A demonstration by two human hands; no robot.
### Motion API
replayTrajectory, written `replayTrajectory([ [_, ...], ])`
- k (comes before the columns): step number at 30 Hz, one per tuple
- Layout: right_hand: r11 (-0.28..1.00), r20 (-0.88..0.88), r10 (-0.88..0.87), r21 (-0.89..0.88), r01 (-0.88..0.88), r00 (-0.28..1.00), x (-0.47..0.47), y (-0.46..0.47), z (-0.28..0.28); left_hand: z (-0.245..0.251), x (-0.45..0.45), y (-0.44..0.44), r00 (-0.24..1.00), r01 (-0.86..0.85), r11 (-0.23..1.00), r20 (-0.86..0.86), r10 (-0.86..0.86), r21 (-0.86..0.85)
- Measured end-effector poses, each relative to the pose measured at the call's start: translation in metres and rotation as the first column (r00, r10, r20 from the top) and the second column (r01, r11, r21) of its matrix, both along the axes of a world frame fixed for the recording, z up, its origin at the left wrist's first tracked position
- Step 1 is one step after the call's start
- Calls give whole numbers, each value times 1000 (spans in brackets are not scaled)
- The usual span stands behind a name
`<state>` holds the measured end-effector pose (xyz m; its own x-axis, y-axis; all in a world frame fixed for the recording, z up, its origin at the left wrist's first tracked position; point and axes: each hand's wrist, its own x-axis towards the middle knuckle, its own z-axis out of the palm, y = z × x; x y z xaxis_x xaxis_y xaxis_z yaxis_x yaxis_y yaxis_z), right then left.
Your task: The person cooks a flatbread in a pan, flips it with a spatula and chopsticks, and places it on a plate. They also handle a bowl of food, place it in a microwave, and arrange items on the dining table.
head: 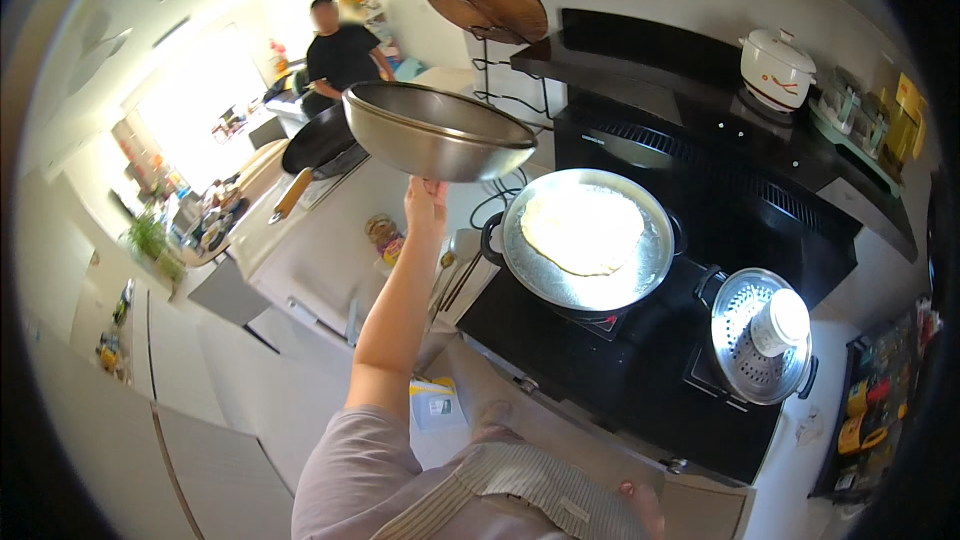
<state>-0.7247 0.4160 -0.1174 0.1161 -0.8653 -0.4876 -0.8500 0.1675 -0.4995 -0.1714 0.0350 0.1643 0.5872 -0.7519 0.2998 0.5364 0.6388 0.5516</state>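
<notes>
My left hand (426, 199) is raised under a wide stainless steel lid or bowl (439, 154), its fingers gripping it from below. To its right, on the black cooktop (555, 360), stands a two-handled steel pan (517, 277) with a round, pale flatbread (583, 229) lying in it, washed out by bright light. My right hand is out of view. Nearer the right end of the cooktop, a perforated steel steamer pot (727, 360) holds a white cup or jar (780, 324) lying tilted.
Beyond the counter stands a person (341, 52) in a black top. A black wok (322, 142) with a wooden handle and a glass jar (384, 232) are on the left. A white pot (778, 71) sits on the range hood shelf; a rack of bottles (870, 412) is at right.
</notes>
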Motion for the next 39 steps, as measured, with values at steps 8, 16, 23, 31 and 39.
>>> replayTrajectory([
  [8,910,108,-413,96,404,905,142,-25,61,13,75,-139,998,53,998,-40,-55,-34],
  [16,821,-57,-466,345,456,883,225,-45,85,28,92,-208,997,64,984,-56,-55,166],
  [23,762,-25,-487,477,438,873,222,-61,80,66,73,-251,1000,-24,932,15,20,361],
  [31,726,5,-578,461,511,816,200,-59,49,69,70,-314,993,97,884,18,-118,458],
  [39,821,38,-510,320,473,859,207,-66,103,12,105,-370,911,321,845,105,-400,428],
])
